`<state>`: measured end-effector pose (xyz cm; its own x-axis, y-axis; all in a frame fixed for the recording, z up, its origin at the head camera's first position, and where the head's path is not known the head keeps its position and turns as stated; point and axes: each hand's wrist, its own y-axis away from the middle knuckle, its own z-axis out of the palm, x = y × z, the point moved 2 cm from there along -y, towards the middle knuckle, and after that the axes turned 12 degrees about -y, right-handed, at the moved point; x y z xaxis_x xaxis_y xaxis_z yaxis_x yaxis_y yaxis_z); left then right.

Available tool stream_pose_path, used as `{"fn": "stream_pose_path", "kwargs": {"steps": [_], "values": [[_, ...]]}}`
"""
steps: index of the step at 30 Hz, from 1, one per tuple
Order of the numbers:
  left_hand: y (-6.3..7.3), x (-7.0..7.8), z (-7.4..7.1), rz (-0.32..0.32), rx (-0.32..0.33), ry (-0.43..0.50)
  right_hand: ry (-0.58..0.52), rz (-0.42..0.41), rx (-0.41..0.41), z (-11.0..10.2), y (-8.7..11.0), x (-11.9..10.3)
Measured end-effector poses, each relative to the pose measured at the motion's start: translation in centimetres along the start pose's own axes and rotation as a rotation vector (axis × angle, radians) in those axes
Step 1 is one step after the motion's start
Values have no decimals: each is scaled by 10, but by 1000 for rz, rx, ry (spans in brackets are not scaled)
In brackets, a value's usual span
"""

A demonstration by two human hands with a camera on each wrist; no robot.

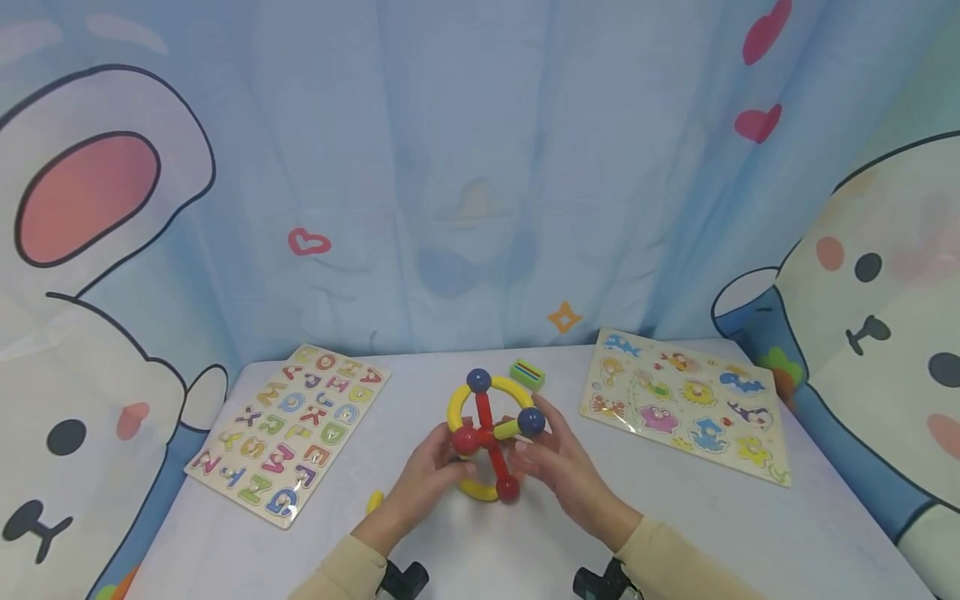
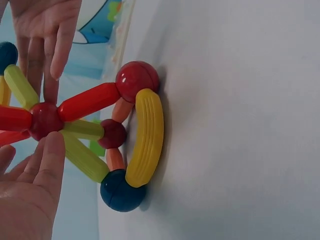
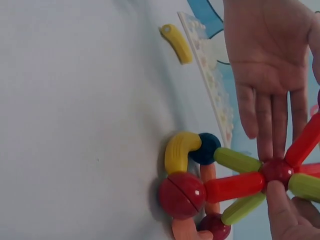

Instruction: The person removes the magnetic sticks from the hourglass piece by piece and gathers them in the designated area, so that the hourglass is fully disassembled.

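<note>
A magnetic stick-and-ball construction (image 1: 483,412) stands upright on the white table between both hands. Red and green rods meet at a central red ball (image 2: 47,121), with curved yellow rods and red and blue balls around them. The left hand (image 1: 422,479) is at its left side, fingertips right at a red ball (image 1: 465,440). On the other side the right hand (image 1: 572,477) has its fingertips by a blue ball (image 1: 532,422). Both wrist views show mostly straight fingers reaching the middle of the construction. Its base ring, with a yellow curved rod (image 2: 146,140) and orange rods, sits low against the table.
A wooden letter puzzle board (image 1: 288,433) lies at the left, an animal puzzle board (image 1: 686,404) at the back right. Behind the construction is a small green block with stripes (image 1: 527,375). One loose yellow rod (image 3: 176,43) lies by the left forearm. A blue curtain hangs behind.
</note>
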<state>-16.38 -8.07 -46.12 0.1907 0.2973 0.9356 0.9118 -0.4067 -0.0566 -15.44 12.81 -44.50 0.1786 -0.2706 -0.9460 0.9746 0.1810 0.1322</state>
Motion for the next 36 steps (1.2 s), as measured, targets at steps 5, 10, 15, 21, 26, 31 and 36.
{"fn": "stream_pose_path", "kwargs": {"steps": [5,10,15,21,26,31,36], "values": [[-1,1,-2,-35,-15,19,-9,-11,-12,5,4,0],[1,0,0,-36,-26,40,1,-16,-25,4,3,-1],[4,0,4,6,-23,18,12,-22,-20,2,-2,-1],[8,4,5,-4,-4,-19,81,-24,-14,0,-8,-1],[14,6,5,-18,-25,-49,102,-42,-38,0,-12,-3],[17,5,-5,20,20,-134,104,-19,-34,0,-12,-3],[10,13,-29,83,142,-230,187,-44,28,-6,-6,-1]]}}
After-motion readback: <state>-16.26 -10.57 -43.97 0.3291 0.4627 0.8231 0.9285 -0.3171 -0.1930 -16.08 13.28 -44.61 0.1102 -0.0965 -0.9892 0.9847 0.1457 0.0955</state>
